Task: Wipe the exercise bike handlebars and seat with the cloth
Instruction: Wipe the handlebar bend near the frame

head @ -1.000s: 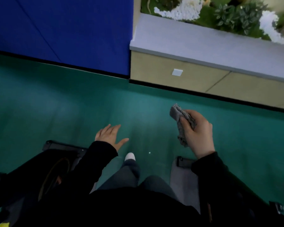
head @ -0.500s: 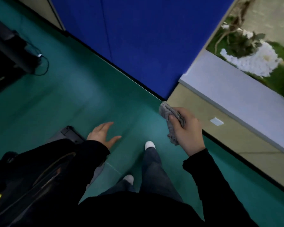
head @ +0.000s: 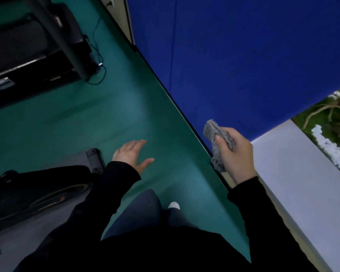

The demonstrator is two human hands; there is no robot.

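Head view: we swing left, bike (head: 37, 193) nearer | right hand (head: 238, 154) grips cloth (head: 211, 129), left hand (head: 129, 156) spread | wiping unstarted

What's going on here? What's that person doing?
A person is on a green floor beside a blue wall. Their right hand grips a bunched grey cloth up in the air. Their left hand is open and holds nothing. A dark machine sits at the lower left. The cloth is not touching it, so nothing is being wiped.
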